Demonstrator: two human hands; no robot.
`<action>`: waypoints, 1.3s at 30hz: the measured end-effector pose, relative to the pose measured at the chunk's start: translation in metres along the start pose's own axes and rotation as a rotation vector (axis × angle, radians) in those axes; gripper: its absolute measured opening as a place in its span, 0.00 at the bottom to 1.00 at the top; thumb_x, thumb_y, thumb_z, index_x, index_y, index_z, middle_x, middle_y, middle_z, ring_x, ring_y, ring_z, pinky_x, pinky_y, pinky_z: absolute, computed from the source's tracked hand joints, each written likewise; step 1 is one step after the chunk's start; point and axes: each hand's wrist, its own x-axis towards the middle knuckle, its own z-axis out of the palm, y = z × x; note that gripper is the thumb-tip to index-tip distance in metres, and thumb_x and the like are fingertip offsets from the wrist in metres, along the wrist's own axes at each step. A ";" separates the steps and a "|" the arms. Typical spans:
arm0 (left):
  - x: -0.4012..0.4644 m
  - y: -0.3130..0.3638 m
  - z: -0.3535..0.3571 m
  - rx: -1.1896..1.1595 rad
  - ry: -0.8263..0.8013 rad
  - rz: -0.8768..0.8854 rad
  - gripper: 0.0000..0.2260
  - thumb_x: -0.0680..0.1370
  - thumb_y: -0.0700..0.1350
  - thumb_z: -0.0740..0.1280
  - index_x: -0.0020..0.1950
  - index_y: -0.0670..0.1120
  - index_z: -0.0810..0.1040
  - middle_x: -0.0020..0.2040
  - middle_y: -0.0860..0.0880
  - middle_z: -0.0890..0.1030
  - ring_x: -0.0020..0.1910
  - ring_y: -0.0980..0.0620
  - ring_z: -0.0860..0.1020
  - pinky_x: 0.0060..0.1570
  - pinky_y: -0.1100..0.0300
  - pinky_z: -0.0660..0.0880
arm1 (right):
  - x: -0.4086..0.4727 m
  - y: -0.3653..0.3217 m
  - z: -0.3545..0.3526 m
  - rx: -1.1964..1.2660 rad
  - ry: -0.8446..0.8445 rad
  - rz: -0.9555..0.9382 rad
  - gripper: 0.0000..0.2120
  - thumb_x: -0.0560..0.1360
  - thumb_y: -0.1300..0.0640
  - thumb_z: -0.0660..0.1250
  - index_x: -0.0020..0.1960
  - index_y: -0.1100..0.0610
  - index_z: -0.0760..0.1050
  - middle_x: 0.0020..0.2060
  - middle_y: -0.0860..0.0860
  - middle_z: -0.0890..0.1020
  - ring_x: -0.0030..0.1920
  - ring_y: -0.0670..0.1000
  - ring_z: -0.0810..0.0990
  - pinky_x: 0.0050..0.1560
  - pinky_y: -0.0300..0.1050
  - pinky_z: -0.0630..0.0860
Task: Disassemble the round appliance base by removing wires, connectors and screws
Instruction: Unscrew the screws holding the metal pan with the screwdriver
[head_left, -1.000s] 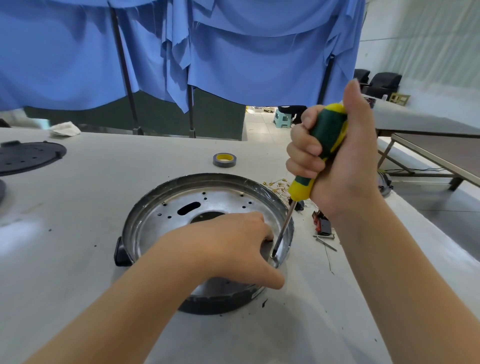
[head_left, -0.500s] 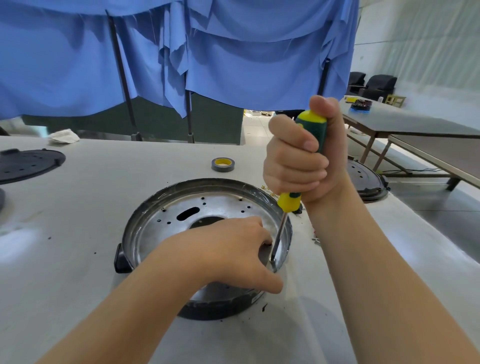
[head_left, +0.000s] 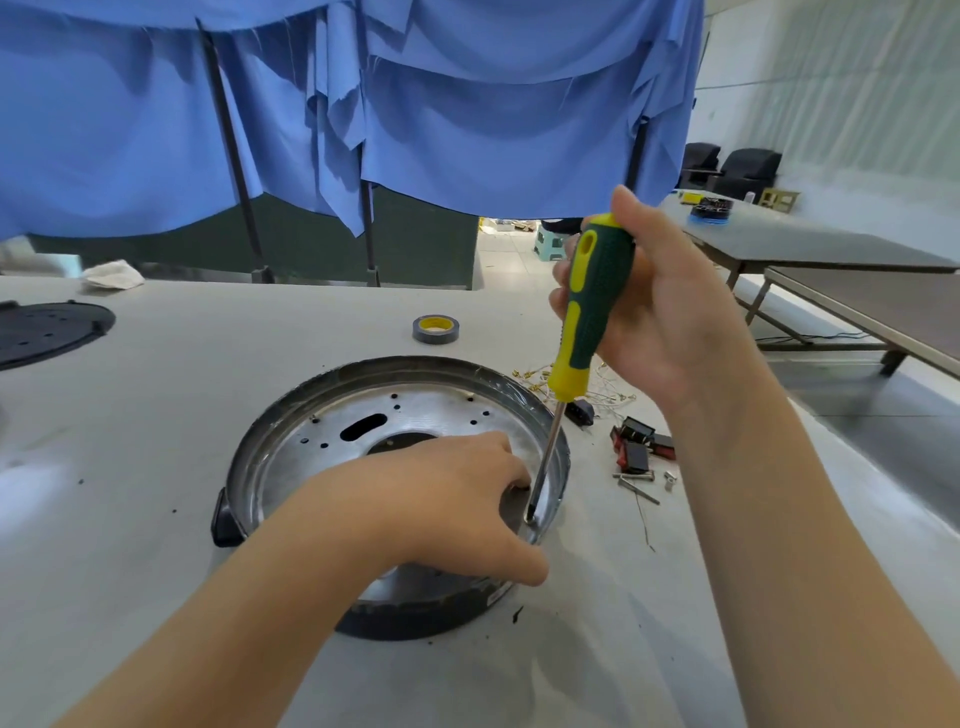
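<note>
On the near middle of the pale worktable (head_left: 156, 415), the round appliance base (head_left: 322, 431) is sitting upright with its open side up, showing a shiny metal floor with a slot, a central opening and several small holes inside a dark outer rim. Left hand (head_left: 441, 509) is reaching into the base from the near side, resting on its right portion; its fingers are curling down against the metal floor just beside the tool tip, thumb lying over the near rim, and whether they are pinching anything cannot be told. Right hand (head_left: 660, 317) is gripping the green and yellow handle of the screwdriver (head_left: 587, 322), fingers wrapping round it with the thumb standing up behind the top. Shaft is slanting down and slightly leftward, its tip touching the floor of the base close to the inner right wall; the screw itself is too small to make out. Right of the base, loose parts are lying on the table: a tangle of thin wires (head_left: 608, 389), black and red connectors (head_left: 636, 444), and a few small metal pieces (head_left: 641, 483). Farther back, a roll of tape (head_left: 435, 329) with a yellow core is lying flat. At the far left, a black round plate (head_left: 47, 332) is sitting at the table edge, with a white cloth (head_left: 114, 274) behind it. Blue fabric (head_left: 467, 114) is hanging across the far side.
</note>
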 end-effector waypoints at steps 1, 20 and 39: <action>-0.001 0.000 0.000 0.000 -0.003 0.002 0.28 0.68 0.64 0.66 0.64 0.53 0.72 0.58 0.59 0.70 0.54 0.54 0.74 0.53 0.54 0.77 | -0.001 -0.001 0.002 -0.041 0.000 -0.015 0.11 0.77 0.50 0.63 0.46 0.59 0.72 0.33 0.51 0.76 0.35 0.49 0.76 0.43 0.44 0.76; -0.003 -0.004 -0.005 -0.074 -0.025 -0.012 0.33 0.68 0.69 0.67 0.70 0.59 0.68 0.66 0.64 0.69 0.63 0.59 0.71 0.57 0.61 0.70 | -0.005 0.003 0.019 -0.246 0.015 -0.257 0.16 0.80 0.47 0.59 0.39 0.56 0.68 0.28 0.49 0.75 0.28 0.48 0.72 0.31 0.42 0.71; -0.005 0.000 -0.070 -0.657 0.419 0.238 0.16 0.71 0.52 0.74 0.58 0.54 0.80 0.50 0.57 0.85 0.51 0.58 0.83 0.55 0.50 0.78 | -0.017 -0.019 0.011 -1.008 -0.002 -0.398 0.10 0.79 0.45 0.60 0.50 0.50 0.75 0.36 0.49 0.77 0.34 0.40 0.74 0.37 0.33 0.73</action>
